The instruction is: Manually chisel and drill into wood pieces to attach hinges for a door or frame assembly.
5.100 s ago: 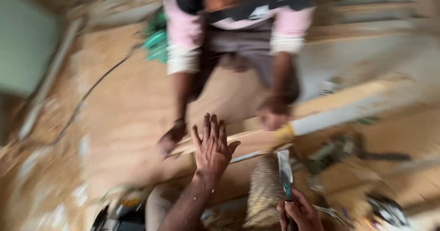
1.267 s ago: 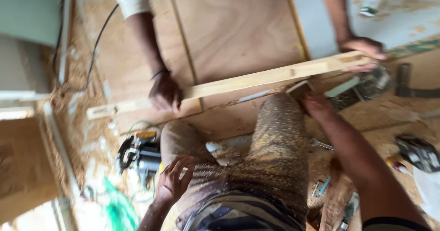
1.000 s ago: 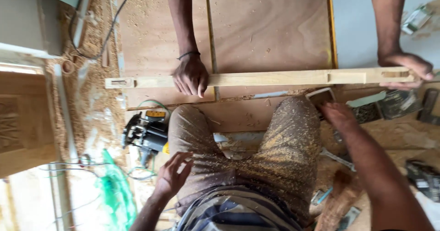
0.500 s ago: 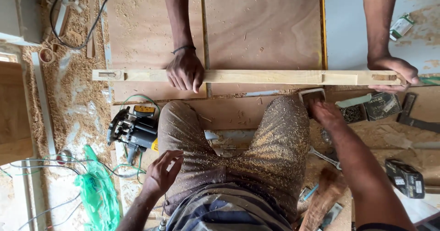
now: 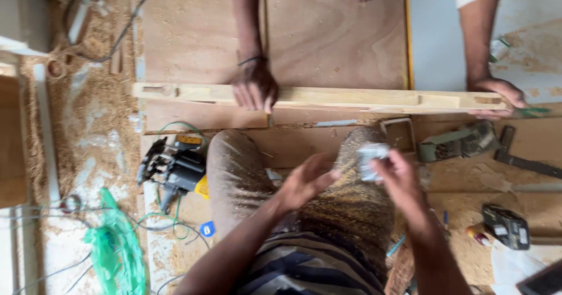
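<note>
- Holding a small grey crumpled piece (image 5: 371, 157), the right hand (image 5: 398, 178) pinches it with the fingers closed on it, just above the right knee. I cannot tell what the piece is, as it is blurry.
- The left hand (image 5: 304, 181) sits just beside it, fingers spread open and holding nothing, with the fingertips close to the grey piece.
- Both hands are over the person's lap, where the dusty trousers (image 5: 345, 213) are covered in sawdust.
- A long pale wooden strip (image 5: 328, 98) lies across a big brown board (image 5: 339, 43), past the knees.
- Another person, across the board, presses down on the strip with two hands: one hand (image 5: 254, 90) near the middle and the other hand (image 5: 497, 93) at the far right end.
- A black and yellow power tool (image 5: 172, 169) lies on the floor next to the left knee, with a green wire curling round it.
- A green plastic bag (image 5: 114, 248) lies on the floor at the lower left, among thin wires.
- Sawdust (image 5: 88, 125) covers the floor on the left side.
- A grey metal tool (image 5: 459, 143) lies to the right, just below the strip.
- A small black tool (image 5: 505, 226) lies lower on the right, well apart from the hands.
</note>
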